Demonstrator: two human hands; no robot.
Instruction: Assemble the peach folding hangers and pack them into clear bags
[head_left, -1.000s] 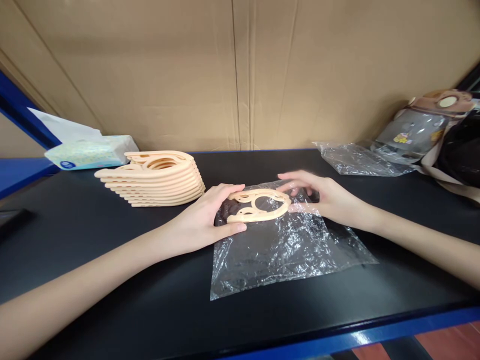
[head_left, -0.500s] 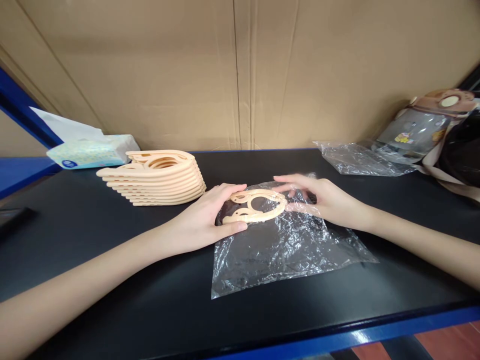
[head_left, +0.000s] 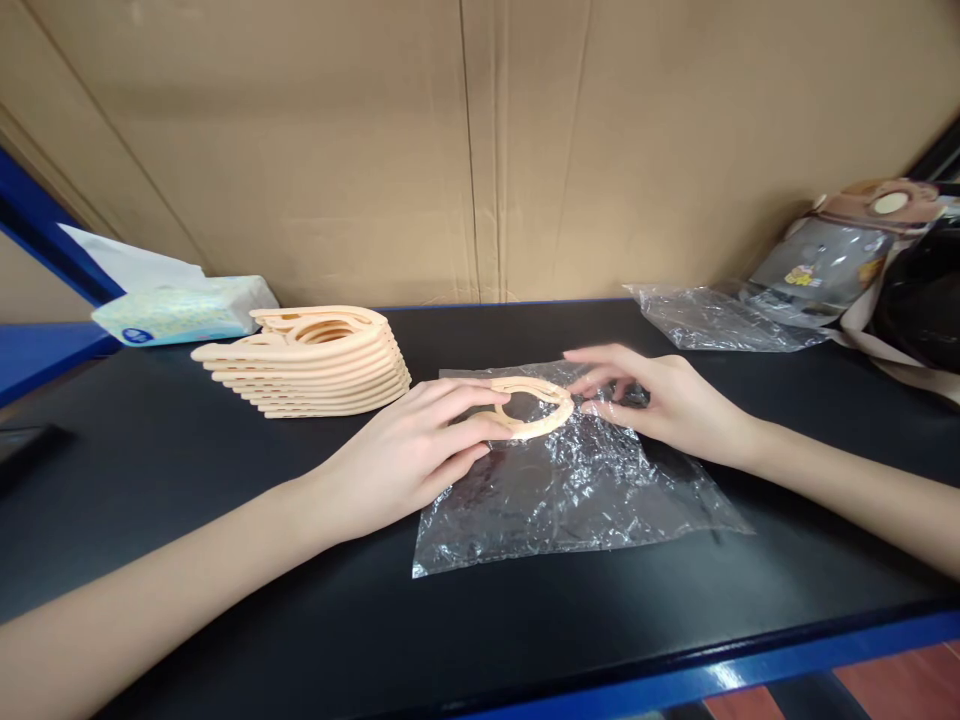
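A peach plastic hanger piece (head_left: 536, 408) lies at the far end of a clear plastic bag (head_left: 570, 490) on the black table (head_left: 225, 560). My left hand (head_left: 409, 450) covers the piece's left half, fingers curled on it. My right hand (head_left: 660, 400) pinches the bag's crinkled film at the piece's right tip. Whether the piece is inside the bag or on top of it I cannot tell.
A stack of several matching peach pieces (head_left: 315, 365) sits to the left. A tissue pack (head_left: 180, 305) lies behind it. More clear bags (head_left: 712, 320) and a grey packaged item (head_left: 832, 255) rest at the back right. A cardboard wall (head_left: 480, 150) closes the back.
My left hand has slid right over the peach piece, covering more of it. The bag has shifted slightly left and toward me. My right hand stays at the bag's far end.
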